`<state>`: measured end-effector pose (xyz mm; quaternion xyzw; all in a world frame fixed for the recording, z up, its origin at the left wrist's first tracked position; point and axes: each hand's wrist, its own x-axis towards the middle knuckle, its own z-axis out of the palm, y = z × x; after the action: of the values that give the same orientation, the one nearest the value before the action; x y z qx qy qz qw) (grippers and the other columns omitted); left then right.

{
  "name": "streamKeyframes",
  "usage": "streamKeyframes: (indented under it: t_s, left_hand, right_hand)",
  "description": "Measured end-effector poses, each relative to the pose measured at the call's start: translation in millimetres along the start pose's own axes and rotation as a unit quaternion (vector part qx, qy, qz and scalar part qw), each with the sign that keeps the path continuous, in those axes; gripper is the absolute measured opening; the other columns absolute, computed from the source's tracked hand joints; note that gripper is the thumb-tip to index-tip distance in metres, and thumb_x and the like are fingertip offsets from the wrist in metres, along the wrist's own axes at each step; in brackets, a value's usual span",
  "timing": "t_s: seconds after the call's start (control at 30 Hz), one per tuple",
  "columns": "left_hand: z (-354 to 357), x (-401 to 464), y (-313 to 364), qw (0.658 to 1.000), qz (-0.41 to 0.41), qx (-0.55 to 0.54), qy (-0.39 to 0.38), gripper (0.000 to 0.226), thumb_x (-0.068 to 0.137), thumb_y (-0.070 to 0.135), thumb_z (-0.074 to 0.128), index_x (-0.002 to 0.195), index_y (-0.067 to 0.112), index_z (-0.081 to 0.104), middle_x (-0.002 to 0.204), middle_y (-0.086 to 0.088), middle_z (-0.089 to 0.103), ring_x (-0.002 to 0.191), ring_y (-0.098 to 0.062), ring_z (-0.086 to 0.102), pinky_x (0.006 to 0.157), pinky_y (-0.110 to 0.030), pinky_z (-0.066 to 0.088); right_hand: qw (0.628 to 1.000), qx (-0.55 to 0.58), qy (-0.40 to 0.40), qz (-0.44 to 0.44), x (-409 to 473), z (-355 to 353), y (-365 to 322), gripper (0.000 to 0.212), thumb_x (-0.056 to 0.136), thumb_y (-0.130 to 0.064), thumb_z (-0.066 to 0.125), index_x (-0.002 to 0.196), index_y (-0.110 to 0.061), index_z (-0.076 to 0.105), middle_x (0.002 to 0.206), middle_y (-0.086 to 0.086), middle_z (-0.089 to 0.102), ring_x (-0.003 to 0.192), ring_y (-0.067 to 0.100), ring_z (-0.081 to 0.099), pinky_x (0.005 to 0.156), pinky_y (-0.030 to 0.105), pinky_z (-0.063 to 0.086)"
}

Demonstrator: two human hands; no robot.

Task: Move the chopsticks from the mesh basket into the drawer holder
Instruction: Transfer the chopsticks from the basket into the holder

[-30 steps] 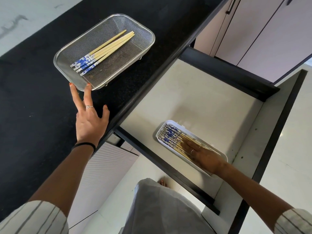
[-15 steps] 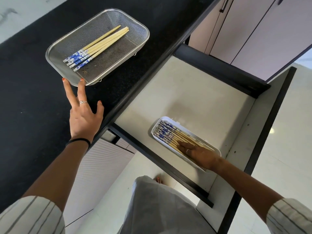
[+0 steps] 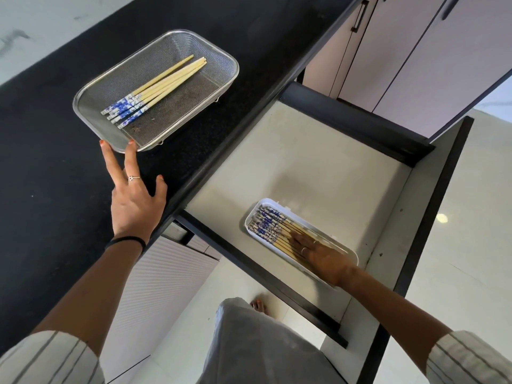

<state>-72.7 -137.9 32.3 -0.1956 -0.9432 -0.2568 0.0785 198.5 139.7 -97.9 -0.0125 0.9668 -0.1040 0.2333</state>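
A metal mesh basket sits on the black counter and holds several bamboo chopsticks with blue-and-white patterned ends. My left hand lies flat on the counter, fingers spread, two fingertips touching the basket's near rim. Down in the open drawer a white oblong holder is filled with several matching chopsticks. My right hand rests flat on top of those chopsticks, fingers stretched out, covering their plain ends and the holder's near half.
The black counter runs along the left. The drawer has a pale floor and dark side walls. Pink cabinet doors stand at the upper right. A pale tiled floor and my bare toes show below.
Both hands stay where they were: left fingertips at the basket rim, right hand flat on the chopsticks in the holder. Only the camera has shifted a little.
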Motion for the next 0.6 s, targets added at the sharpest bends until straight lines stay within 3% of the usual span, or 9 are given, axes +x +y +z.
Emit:
streamKeyframes:
  t_s: [0.07,0.17,0.33,0.6]
  left_hand:
    - [0,0,0,1.0,0.002,0.001,0.003,0.075,0.095,0.029,0.058,0.153,0.036,0.012,0.164,-0.003,-0.012,0.078,-0.042,0.06,0.073,-0.051,0.054]
    - [0,0,1,1.0,0.0,0.005,0.003,0.075,0.095,0.029,0.058,0.154,0.035,0.012,0.164,-0.002,-0.012,0.076,-0.04,0.06,0.07,-0.05,0.054]
    - [0,0,0,1.0,0.0,0.003,0.003,0.075,0.095,0.027,0.06,0.155,0.031,0.014,0.165,-0.004,-0.011,0.079,-0.041,0.062,0.071,-0.049,0.054]
    - [2,1,-3,1.0,0.012,0.0,0.006,0.074,0.094,0.025,0.06,0.154,0.029,0.017,0.165,-0.009,-0.008,0.087,-0.048,0.061,0.078,-0.057,0.053]
  right_hand:
    - [1.0,-0.009,-0.006,-0.003,-1,2,-1,0.065,0.098,-0.007,0.04,0.151,-0.017,0.004,0.161,0.004,-0.003,0.148,0.021,0.011,0.118,0.038,0.025]
    - [1.0,-0.011,-0.012,-0.008,0,1,1,0.064,0.099,-0.008,0.039,0.151,-0.018,0.003,0.161,0.002,-0.002,0.148,0.02,0.01,0.118,0.038,0.027]
    - [1.0,0.006,0.014,0.016,1,-7,0,0.056,0.095,-0.008,0.043,0.147,-0.017,0.024,0.157,-0.002,0.019,0.132,0.025,0.044,0.106,0.038,0.043]
    - [1.0,0.008,0.002,0.012,14,-10,-7,0.05,0.098,-0.006,0.035,0.146,-0.012,0.025,0.153,0.006,0.022,0.12,0.026,0.054,0.102,0.035,0.044]
